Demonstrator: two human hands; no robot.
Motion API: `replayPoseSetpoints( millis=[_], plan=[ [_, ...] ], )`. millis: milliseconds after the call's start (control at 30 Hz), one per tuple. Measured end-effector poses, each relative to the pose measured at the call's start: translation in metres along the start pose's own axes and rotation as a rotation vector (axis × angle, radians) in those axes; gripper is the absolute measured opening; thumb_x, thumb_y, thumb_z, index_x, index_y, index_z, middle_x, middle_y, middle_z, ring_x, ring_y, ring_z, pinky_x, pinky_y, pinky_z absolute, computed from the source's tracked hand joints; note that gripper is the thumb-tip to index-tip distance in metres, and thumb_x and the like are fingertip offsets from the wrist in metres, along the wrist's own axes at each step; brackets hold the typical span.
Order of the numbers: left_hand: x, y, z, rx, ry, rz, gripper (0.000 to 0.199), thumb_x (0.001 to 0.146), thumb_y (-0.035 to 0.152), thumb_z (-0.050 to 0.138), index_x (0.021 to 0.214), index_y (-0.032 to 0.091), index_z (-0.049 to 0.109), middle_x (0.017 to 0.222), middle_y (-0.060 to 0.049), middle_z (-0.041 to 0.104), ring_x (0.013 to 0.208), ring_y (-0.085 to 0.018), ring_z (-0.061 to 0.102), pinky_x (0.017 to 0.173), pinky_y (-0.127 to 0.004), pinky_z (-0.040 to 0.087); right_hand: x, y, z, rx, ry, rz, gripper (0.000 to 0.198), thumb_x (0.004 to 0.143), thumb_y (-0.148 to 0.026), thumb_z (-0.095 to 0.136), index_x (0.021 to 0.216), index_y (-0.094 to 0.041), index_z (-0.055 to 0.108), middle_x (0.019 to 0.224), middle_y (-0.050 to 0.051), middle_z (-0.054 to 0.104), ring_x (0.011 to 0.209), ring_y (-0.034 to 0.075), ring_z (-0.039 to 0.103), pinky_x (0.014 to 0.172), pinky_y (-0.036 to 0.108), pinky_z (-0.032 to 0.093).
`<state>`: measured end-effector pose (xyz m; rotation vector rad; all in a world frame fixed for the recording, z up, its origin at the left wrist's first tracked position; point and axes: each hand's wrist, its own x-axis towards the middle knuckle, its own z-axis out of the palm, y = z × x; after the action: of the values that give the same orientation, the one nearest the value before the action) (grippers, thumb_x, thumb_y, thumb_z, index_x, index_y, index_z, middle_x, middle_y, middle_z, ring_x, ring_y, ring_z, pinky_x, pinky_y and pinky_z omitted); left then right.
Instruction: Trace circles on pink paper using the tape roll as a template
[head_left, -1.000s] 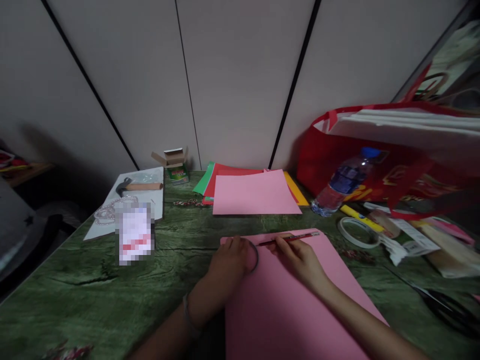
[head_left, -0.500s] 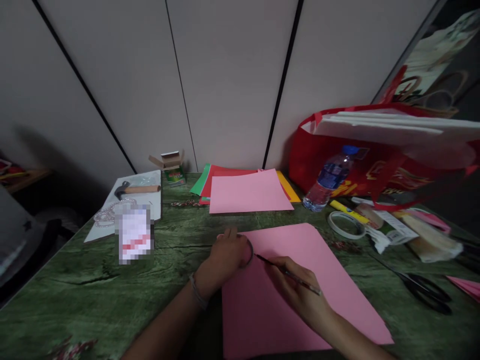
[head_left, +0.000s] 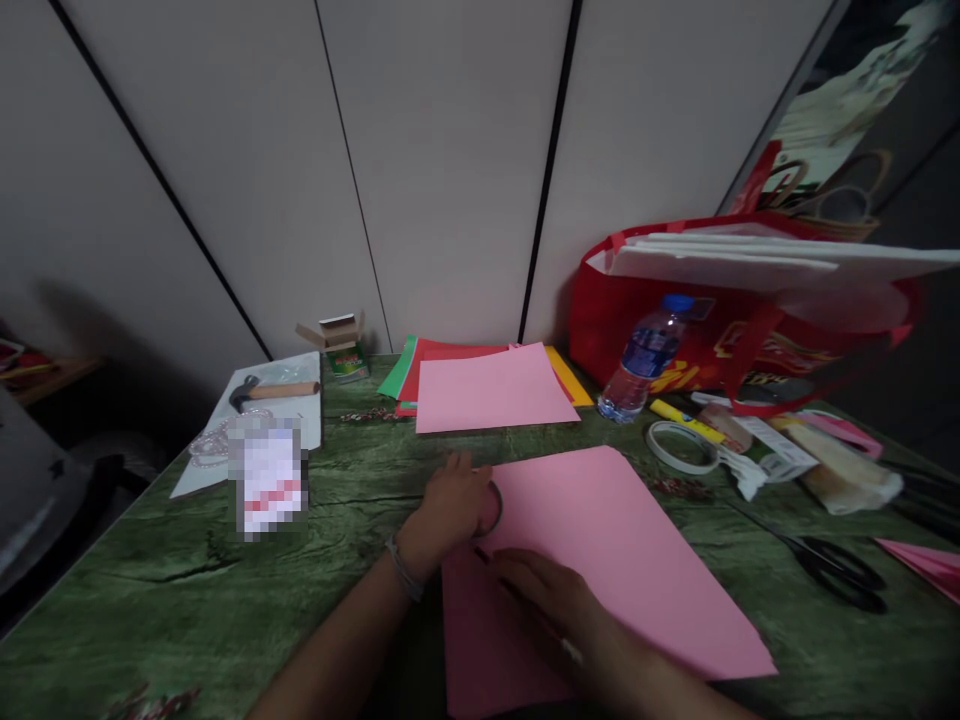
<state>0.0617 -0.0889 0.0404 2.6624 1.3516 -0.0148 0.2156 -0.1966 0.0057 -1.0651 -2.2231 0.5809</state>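
Right hand (head_left: 551,595) gripping pencil (head_left: 481,553), pink paper (head_left: 637,560) beneath

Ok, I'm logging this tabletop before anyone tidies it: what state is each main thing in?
Near pink paper, lying flat
Round object, on that paper, partly covered by the left hand
Pencil, in the right hand, largely hidden
Small box, upright, flaps open
Bottle, capped
Red bag, open-topped
Tape roll, flat
Scissors, blades apparently closed
Hammer, lying down
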Motion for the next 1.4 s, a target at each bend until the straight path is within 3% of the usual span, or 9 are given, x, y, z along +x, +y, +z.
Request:
replayPoseSetpoints(
  millis=[167, 467, 700, 767, 933, 1000, 1067, 1233, 1400],
  plan=[
    [0.001, 0.002, -0.004, 0.064, -0.039, -0.020, 0.046, 0.069, 0.019, 0.076, 0.111, 0.013, 0.057, 0.111, -0.016, 0.054, 0.105, -0.031, 0.051, 0.084, -0.040, 0.045, 0.014, 0.000, 0.016, -0.208, -0.127, -0.077, 0.059, 0.063, -0.001, 0.047, 0.120, -0.009, 0.058, 0.118, 0.018, 0.065, 0.106, 0.027, 0.062, 0.090, 0.035, 0.052],
    [0.002, 0.003, -0.008, 0.094, -0.076, -0.030, 0.042, 0.070, 0.023, 0.076, 0.106, 0.013, 0.056, 0.108, -0.014, 0.054, 0.102, -0.028, 0.051, 0.082, -0.036, 0.044, 0.031, -0.015, 0.022, -0.493, -0.137, -0.199, 0.049, 0.072, 0.001, 0.048, 0.121, -0.001, 0.057, 0.109, 0.019, 0.067, 0.098, 0.028, 0.064, 0.086, 0.037, 0.054],
    [-0.001, 0.006, -0.007, 0.099, -0.041, -0.032, 0.033, 0.076, 0.018, 0.069, 0.106, 0.013, 0.056, 0.108, -0.013, 0.054, 0.101, -0.027, 0.052, 0.080, -0.037, 0.044, 0.007, -0.011, -0.001, -0.356, -0.259, -0.013, 0.038, 0.070, -0.005, 0.055, 0.106, -0.011, 0.064, 0.104, 0.016, 0.069, 0.090, 0.027, 0.066, 0.076, 0.035, 0.056],
    [-0.003, 0.007, -0.006, 0.103, -0.031, -0.038, 0.027, 0.080, 0.013, 0.061, 0.106, 0.013, 0.056, 0.109, -0.014, 0.054, 0.101, -0.027, 0.052, 0.080, -0.037, 0.044, 0.002, -0.005, -0.012, -0.224, -0.146, 0.087, 0.031, 0.076, -0.009, 0.053, 0.105, -0.015, 0.063, 0.100, 0.012, 0.070, 0.087, 0.024, 0.067, 0.074, 0.032, 0.056],
    [-0.005, 0.014, -0.003, 0.124, -0.018, -0.049, 0.022, 0.084, 0.009, 0.051, 0.106, 0.011, 0.058, 0.106, -0.015, 0.055, 0.099, -0.027, 0.053, 0.075, -0.037, 0.046, 0.018, 0.023, -0.053, 0.028, 0.366, 0.256, 0.020, 0.092, -0.030, 0.044, 0.091, -0.019, 0.060, 0.083, 0.007, 0.066, 0.075, 0.018, 0.064, 0.066, 0.030, 0.054],
    [-0.006, 0.017, 0.002, 0.141, -0.001, -0.046, 0.020, 0.085, 0.008, 0.048, 0.102, 0.010, 0.059, 0.102, -0.015, 0.056, 0.097, -0.027, 0.053, 0.073, -0.036, 0.046, 0.039, 0.037, -0.069, 0.079, 0.443, 0.295, 0.026, 0.091, -0.038, 0.047, 0.075, -0.020, 0.058, 0.077, 0.007, 0.063, 0.073, 0.020, 0.063, 0.063, 0.032, 0.054],
    [-0.007, 0.022, 0.008, 0.166, 0.025, -0.044, 0.020, 0.085, 0.007, 0.046, 0.098, 0.008, 0.060, 0.098, -0.015, 0.057, 0.094, -0.027, 0.054, 0.072, -0.035, 0.046, 0.063, 0.047, -0.079, 0.282, 0.477, 0.318, 0.025, 0.089, -0.044, 0.049, 0.082, -0.020, 0.056, 0.079, 0.006, 0.064, 0.072, 0.020, 0.066, 0.068, 0.034, 0.055],
    [-0.009, 0.034, 0.018, 0.243, 0.103, -0.077, 0.019, 0.084, 0.007, 0.045, 0.095, 0.003, 0.061, 0.089, -0.017, 0.057, 0.088, -0.027, 0.054, 0.069, -0.036, 0.045, 0.124, 0.040, -0.073, 0.530, 0.306, 0.182, 0.023, 0.082, -0.035, 0.060, 0.098, -0.022, 0.049, 0.080, 0.001, 0.066, 0.070, 0.017, 0.067, 0.070, 0.034, 0.055],
    [-0.011, 0.035, 0.029, 0.243, 0.178, -0.063, 0.017, 0.089, 0.016, 0.052, 0.103, 0.008, 0.059, 0.098, -0.011, 0.058, 0.088, -0.023, 0.056, 0.073, -0.038, 0.048, 0.158, 0.003, -0.053, 0.460, -0.179, 0.029, 0.014, 0.082, -0.011, 0.053, 0.092, -0.020, 0.052, 0.085, 0.001, 0.067, 0.081, 0.015, 0.065, 0.075, 0.030, 0.051]
  ],
)
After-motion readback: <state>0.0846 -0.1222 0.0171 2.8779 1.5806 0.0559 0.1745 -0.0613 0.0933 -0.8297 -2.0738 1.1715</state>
